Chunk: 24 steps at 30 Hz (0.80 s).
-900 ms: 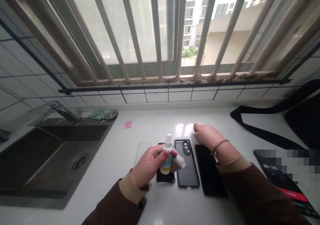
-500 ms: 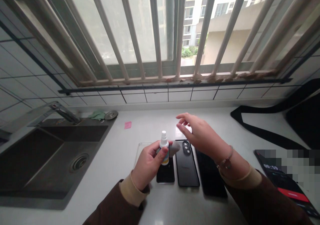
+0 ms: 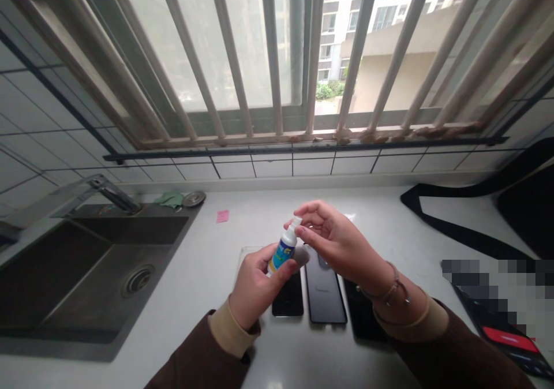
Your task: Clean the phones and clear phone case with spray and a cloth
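Observation:
My left hand (image 3: 255,285) is wrapped round a small white spray bottle (image 3: 282,253) with a blue and yellow label, tilted to the right. A greyish piece (image 3: 302,254), perhaps a cloth, shows behind the bottle by the left fingers; its kind is unclear. My right hand (image 3: 331,230) has thumb and fingers closed about the bottle's white nozzle top. Below the hands lie a small black phone (image 3: 288,301), a phone back-side up (image 3: 326,296) with its camera part covered by the right hand, and a larger black device (image 3: 367,314) partly under the right wrist.
A dark sink (image 3: 116,262) with a faucet (image 3: 115,195) is on the left. A green cloth (image 3: 169,199), a metal drain lid (image 3: 194,198) and a pink note (image 3: 222,216) lie nearby. To the right are a black strap (image 3: 459,227) and another phone (image 3: 511,343), partly pixelated. A barred window stands behind.
The right hand has come down and left onto the nozzle top. The bottle has gone from upright to tilted right in my left hand, its label now turned more into view.

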Available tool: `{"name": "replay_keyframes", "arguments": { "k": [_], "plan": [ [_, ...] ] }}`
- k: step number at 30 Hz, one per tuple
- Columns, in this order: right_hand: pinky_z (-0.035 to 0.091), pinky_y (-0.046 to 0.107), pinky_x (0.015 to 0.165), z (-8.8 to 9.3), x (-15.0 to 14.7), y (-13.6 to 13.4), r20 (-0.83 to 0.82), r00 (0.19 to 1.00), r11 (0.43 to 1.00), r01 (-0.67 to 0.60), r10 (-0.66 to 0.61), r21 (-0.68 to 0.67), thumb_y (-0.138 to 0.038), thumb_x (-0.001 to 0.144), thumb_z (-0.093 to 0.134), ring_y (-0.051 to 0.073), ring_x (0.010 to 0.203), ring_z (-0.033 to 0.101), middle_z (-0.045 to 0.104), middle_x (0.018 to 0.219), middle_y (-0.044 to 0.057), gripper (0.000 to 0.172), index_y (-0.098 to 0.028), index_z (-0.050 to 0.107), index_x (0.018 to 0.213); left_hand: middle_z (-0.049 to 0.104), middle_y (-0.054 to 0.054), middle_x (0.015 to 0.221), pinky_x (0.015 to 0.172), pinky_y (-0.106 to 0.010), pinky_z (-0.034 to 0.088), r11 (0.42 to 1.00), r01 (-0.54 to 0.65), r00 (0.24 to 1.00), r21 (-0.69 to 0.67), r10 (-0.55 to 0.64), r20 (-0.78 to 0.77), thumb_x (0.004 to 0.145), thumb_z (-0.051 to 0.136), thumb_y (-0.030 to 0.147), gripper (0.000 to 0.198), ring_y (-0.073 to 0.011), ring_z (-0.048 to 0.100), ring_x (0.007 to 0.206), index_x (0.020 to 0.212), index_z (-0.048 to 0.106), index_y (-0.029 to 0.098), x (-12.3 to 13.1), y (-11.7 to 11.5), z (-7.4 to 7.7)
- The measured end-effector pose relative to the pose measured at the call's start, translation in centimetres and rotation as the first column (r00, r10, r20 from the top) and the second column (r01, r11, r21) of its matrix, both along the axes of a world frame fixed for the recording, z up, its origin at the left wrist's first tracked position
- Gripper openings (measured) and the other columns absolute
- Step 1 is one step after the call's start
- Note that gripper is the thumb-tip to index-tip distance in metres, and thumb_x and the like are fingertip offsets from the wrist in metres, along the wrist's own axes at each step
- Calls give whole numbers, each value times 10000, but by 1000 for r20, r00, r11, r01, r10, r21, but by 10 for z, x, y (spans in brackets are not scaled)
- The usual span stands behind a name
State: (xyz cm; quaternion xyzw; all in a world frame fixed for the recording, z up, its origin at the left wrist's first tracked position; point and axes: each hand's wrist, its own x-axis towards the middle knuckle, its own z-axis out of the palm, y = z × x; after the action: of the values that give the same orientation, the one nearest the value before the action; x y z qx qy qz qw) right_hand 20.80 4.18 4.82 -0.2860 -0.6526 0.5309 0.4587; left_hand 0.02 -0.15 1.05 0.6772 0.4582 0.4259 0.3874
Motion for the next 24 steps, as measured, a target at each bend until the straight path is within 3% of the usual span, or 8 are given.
{"name": "replay_keyframes", "arguments": {
  "k": [4, 8, 11, 14, 16, 19, 22, 24],
  "plan": [
    [635, 371, 948, -3, -4, -3, 12, 1000, 1000, 11, -11, 19, -359, 1021, 691, 188, 1037, 749, 733, 1128, 60, 355, -263, 521, 1317, 766, -64, 977, 796, -298, 495, 997, 32, 995, -66, -26, 92, 1014, 645, 520, 401, -224, 654, 875, 1126, 793, 165, 4, 1, -3],
    [631, 353, 905, -5, -10, -8, 106, 983, 988, -152, 151, 8, -274, 1010, 685, 161, 953, 741, 714, 1182, 48, 578, -317, 419, 1521, 787, -103, 1082, 899, -337, 520, 990, 88, 985, -113, -69, 161, 1033, 619, 512, 409, -271, 695, 1013, 1175, 791, 169, 8, 1, -7],
    [619, 313, 822, -6, -11, -9, 101, 982, 987, -160, 158, 13, -261, 1029, 649, 152, 904, 721, 701, 1119, 36, 522, -305, 445, 1508, 789, -114, 1103, 904, -343, 537, 976, 170, 970, -134, -142, 200, 1025, 634, 512, 404, -275, 711, 1020, 1173, 791, 171, 8, 2, -7],
    [622, 317, 811, -5, -6, -5, 22, 996, 994, -82, 81, 65, -299, 1039, 637, 161, 909, 728, 643, 1102, 26, 524, -318, 432, 1521, 784, -128, 1152, 938, -358, 551, 954, 259, 943, -154, -215, 254, 980, 702, 524, 429, -287, 713, 1057, 1186, 789, 158, 8, 3, -6],
    [616, 285, 675, -2, 2, 0, -11, 999, 997, 50, -50, 61, -348, 1063, 589, 130, 764, 718, 588, 1129, 21, 518, -354, 395, 1542, 781, -139, 1191, 958, -364, 560, 952, 230, 943, -201, -167, 287, 945, 757, 507, 429, -291, 713, 1095, 1187, 795, 155, 8, 4, -7],
    [519, 233, 498, 3, 15, 6, 104, 962, 967, 245, -251, 63, -353, 1073, 542, 65, 540, 575, 572, 1104, 16, 502, -356, 379, 1548, 802, -121, 1081, 837, -310, 589, 933, 126, 929, -336, 7, 369, 909, 818, 441, 372, -229, 740, 939, 1156, 802, 164, 9, 7, -12],
    [536, 264, 582, 8, 21, 7, 280, 908, 949, 281, -310, 142, -291, 1036, 587, 106, 587, 569, 616, 980, 5, 553, -305, 382, 1550, 802, -90, 983, 744, -251, 582, 901, 89, 871, -425, 136, 471, 881, 854, 382, 403, -169, 727, 811, 1217, 782, 172, 11, 9, -16],
    [561, 310, 671, 9, 19, 5, 397, 857, 940, 253, -327, 228, -261, 1018, 598, 150, 657, 618, 659, 947, 14, 585, -295, 385, 1562, 798, -85, 1063, 780, -243, 592, 902, 68, 834, -427, 184, 521, 883, 855, 337, 473, -162, 734, 865, 1319, 741, 194, 12, 10, -15]
  ]
}}
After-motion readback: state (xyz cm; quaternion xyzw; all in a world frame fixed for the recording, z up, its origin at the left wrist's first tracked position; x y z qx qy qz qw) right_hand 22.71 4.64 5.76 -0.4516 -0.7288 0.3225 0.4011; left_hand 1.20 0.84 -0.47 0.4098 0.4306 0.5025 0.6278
